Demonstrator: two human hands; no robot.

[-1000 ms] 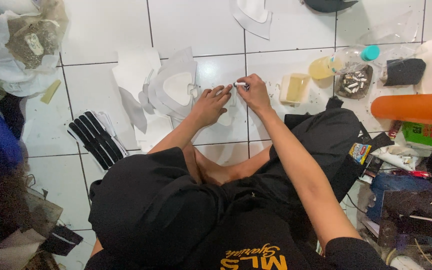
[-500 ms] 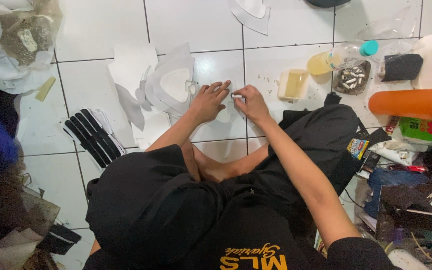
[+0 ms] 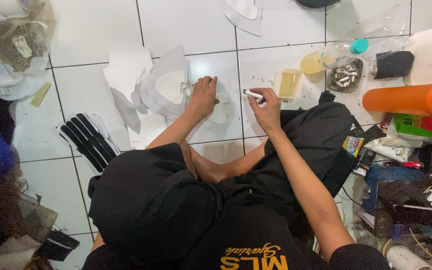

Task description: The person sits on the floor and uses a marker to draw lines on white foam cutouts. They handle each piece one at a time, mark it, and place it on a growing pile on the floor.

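Two bare hands work over the white tile floor (image 3: 96, 45). The left hand (image 3: 203, 95) presses flat, fingers spread, on a white cut-out sheet (image 3: 221, 107). Just to its right, the right hand (image 3: 263, 107) pinches a white marker (image 3: 252, 94), its tip pointing toward the left hand.

White tiled floor (image 3: 96, 50) — dark grout.

white floor tiles (image 3: 91, 30) with dark grout; orange bottle (image 3: 411, 98); teal bottle cap (image 3: 360, 45); black-and-white striped piece (image 3: 88, 140); black shorts (image 3: 156, 200)
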